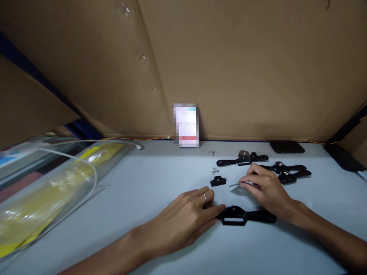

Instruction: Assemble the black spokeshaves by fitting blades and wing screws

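My left hand (197, 210) grips the left handle of a black spokeshave body (233, 211), which lies on the table with its slotted middle and right handle showing. A thin metal blade (235, 185) is pinched between the thumb and fingers of my right hand (262, 185), just above the table; the fingers hide part of it. Left of the blade rests a black lever cap (218, 180). Behind the cap lies a thumbscrew (215, 170), and a second thumbscrew (212, 152) is farther back.
Behind my right hand are several more spokeshaves, one (243, 158) with a loose blade on it. A lit phone (187, 126) leans on the cardboard wall (258, 76). A black flat object (287, 146) lies at back right. Yellow plastic-wrapped packs (65, 187) and a white cable (96, 173) occupy the left.
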Available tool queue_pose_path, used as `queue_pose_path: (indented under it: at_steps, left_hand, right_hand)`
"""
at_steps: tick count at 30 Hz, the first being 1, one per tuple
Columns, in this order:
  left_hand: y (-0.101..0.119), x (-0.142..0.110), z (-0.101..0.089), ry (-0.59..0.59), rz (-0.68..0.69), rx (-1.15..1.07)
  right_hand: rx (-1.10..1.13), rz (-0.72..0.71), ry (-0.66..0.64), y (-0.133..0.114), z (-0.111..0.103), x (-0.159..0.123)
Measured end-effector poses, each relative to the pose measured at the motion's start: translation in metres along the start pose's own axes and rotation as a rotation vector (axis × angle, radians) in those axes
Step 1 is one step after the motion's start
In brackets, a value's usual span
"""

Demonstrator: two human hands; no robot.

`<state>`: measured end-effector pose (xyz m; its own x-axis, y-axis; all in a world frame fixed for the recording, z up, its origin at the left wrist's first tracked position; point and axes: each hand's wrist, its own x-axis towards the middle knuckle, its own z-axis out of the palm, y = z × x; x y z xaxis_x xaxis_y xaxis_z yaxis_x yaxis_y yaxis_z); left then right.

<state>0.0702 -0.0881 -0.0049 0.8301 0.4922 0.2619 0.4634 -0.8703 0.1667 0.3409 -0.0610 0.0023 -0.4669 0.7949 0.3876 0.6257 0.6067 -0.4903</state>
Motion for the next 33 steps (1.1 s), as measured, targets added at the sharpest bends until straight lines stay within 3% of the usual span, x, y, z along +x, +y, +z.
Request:
queue_pose_path:
  at_steps: [4,10,14,17,29,33]
  left_hand:
    - [0.001,0.000,0.000,-0.001,0.014,0.029]
    - [0.002,0.001,0.001,0.023,0.047,0.100]
    - [0.002,0.001,0.001,0.040,0.083,0.166]
    - [0.003,0.001,0.002,0.041,0.092,0.188]
    - [0.003,0.002,0.000,0.043,0.098,0.189]
    - [0.003,0.001,0.000,0.054,0.100,0.190]
  right_hand:
    - [0.128,0.137,-0.017,-0.003,-0.001,0.004]
    - [0.266,0.212,-0.117,-0.012,-0.006,0.006]
    - [0.476,0.308,-0.258,-0.019,-0.005,0.005]
    - [0.482,0.329,-0.341,-0.020,-0.001,0.003]
    - [0.521,0.376,-0.315,-0.016,0.004,0.002]
    - [0.615,0.429,-0.361,-0.016,0.004,0.004]
